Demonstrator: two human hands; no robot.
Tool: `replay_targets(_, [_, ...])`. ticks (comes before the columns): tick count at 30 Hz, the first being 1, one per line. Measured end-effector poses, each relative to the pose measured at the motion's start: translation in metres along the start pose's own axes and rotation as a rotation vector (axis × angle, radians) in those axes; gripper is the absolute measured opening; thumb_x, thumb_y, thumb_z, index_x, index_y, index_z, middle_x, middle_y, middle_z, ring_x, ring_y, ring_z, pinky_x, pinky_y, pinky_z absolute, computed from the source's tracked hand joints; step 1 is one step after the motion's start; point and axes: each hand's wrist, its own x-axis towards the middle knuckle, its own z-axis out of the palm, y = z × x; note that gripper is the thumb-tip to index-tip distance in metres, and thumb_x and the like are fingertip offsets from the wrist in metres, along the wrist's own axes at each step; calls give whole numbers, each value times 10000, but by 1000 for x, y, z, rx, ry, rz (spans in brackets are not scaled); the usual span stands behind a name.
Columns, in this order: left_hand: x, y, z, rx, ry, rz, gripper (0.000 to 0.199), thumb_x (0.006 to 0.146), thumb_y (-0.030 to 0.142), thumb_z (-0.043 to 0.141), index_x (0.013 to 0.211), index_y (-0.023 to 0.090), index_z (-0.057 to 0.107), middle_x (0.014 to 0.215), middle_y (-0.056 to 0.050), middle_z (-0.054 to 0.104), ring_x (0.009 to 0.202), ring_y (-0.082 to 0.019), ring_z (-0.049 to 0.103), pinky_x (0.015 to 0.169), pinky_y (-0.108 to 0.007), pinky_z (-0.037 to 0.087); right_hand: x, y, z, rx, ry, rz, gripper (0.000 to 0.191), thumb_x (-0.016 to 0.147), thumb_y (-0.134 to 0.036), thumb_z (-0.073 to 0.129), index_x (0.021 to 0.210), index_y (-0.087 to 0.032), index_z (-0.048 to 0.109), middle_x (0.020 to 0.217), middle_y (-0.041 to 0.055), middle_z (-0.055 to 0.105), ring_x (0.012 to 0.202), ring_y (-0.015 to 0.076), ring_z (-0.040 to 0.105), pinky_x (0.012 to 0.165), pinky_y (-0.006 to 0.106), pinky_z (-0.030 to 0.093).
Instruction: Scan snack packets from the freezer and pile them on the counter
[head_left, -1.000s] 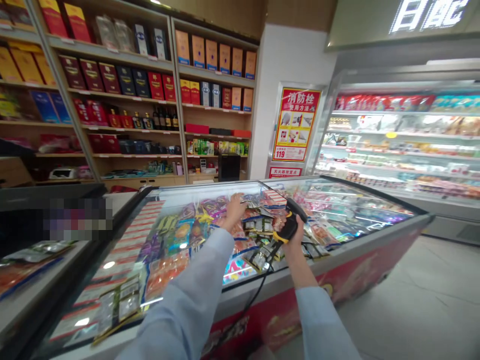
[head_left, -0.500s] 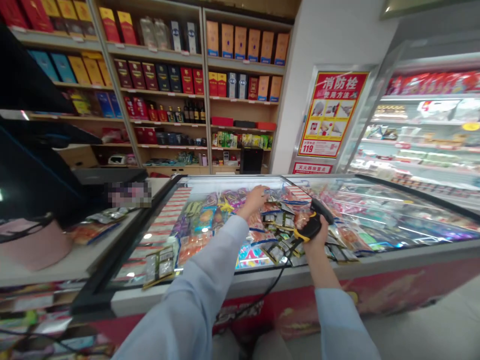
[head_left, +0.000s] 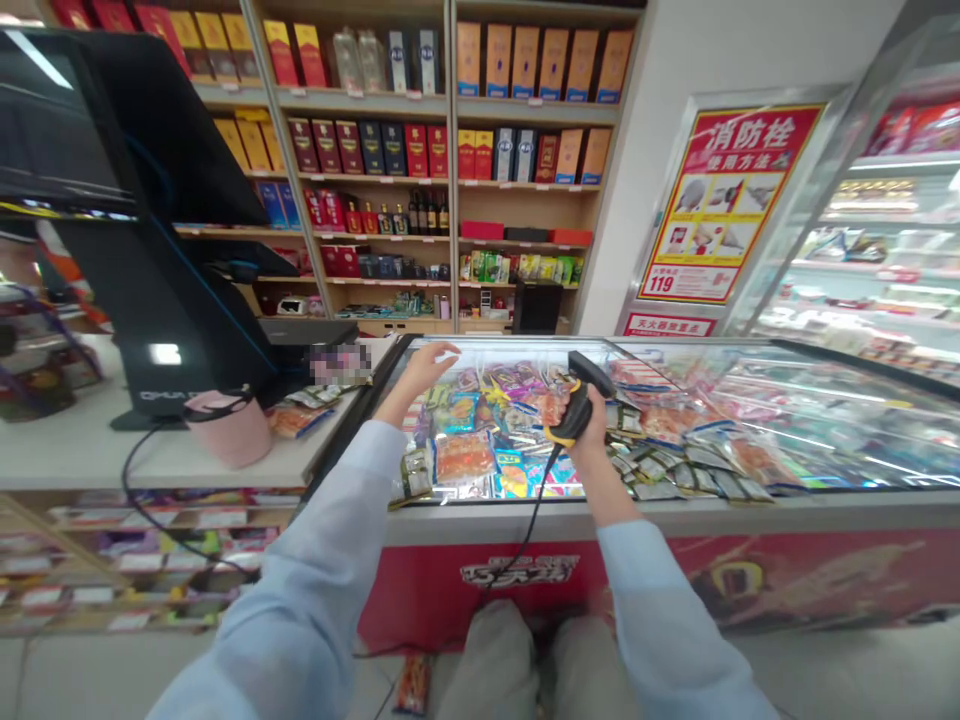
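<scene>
My right hand [head_left: 594, 425] is wrapped round a black and yellow barcode scanner [head_left: 576, 400], whose cable hangs down over the freezer's front. My left hand [head_left: 426, 370] hovers above the left end of the glass-topped chest freezer [head_left: 675, 508], its fingers stretched out and nothing visible in them. On the glass to the right of the scanner lies a spread of packaged snacks [head_left: 667, 465], several in dark and silver wrappers. A single snack pack [head_left: 412, 475] rests near the front left corner. Colourful bags [head_left: 465, 455] show beneath my hands.
A white counter [head_left: 75, 455] to my left bears a black register screen [head_left: 150, 250], a pink bucket [head_left: 229, 430] and a few snack packs [head_left: 304, 412]. Shelves of boxed goods [head_left: 367, 150] stand behind. A packet [head_left: 412, 685] lies on the floor by my feet.
My view has turned left. My left hand has moved left, away from the snack pile toward the counter side. The scanner, still in my right hand, has shifted left over the freezer.
</scene>
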Motion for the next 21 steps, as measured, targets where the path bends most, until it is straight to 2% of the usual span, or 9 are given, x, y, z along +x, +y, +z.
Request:
replay_targets(3, [-16, -30, -14, -97, -61, -141, 196, 553, 318, 777, 696, 215, 693, 797, -41, 707, 757, -196, 630, 728, -283, 501, -7, 34, 16, 10, -22, 64, 328, 698, -509, 687, 763, -208, 573, 549, -52, 561, 411, 90, 505, 369, 191, 425])
replay_targets(6, [-37, -51, -14, -67, -251, -219, 297, 426, 364, 822, 640, 224, 671, 731, -17, 691, 677, -181, 603, 643, -254, 477, -13, 67, 23, -28, -9, 141, 324, 666, -492, 705, 741, -199, 588, 533, -39, 577, 389, 104, 508, 337, 205, 414])
replay_targets(11, [-71, -60, 11, 385, -701, -185, 406, 361, 384, 853, 678, 222, 656, 718, -16, 676, 688, -203, 614, 633, -259, 443, -22, 112, 21, -84, -8, 178, 346, 640, -493, 748, 652, -186, 590, 500, -16, 582, 373, 116, 515, 336, 221, 442])
replay_targets(14, [-74, -61, 26, 551, -864, -143, 408, 322, 398, 865, 574, 216, 600, 600, -2, 626, 659, -211, 606, 621, -265, 439, -20, 125, 17, -144, -43, 216, 347, 670, -487, 748, 624, -182, 588, 508, 2, 594, 388, 131, 538, 347, 237, 466])
replay_targets(16, [-69, -66, 28, 515, -878, -123, 437, 316, 406, 866, 619, 221, 612, 601, 18, 619, 639, -196, 603, 604, -251, 437, -13, 128, 17, -174, -45, 222, 355, 655, -482, 769, 630, -175, 594, 513, 2, 598, 389, 129, 543, 358, 238, 477])
replay_targets(18, [-60, -75, 26, 469, -821, -120, 501, 332, 398, 867, 744, 224, 641, 678, 23, 650, 657, -192, 613, 609, -243, 442, -3, 129, 21, -204, -41, 213, 375, 619, -487, 794, 627, -167, 598, 499, 0, 592, 371, 126, 533, 345, 235, 466])
replay_targets(21, [-50, -93, 21, 411, -601, -184, 642, 405, 413, 863, 965, 196, 635, 878, -34, 695, 783, -229, 642, 689, -271, 477, 14, 132, 31, -227, -77, 201, 383, 590, -489, 806, 628, -163, 608, 484, 2, 585, 359, 131, 531, 327, 232, 448])
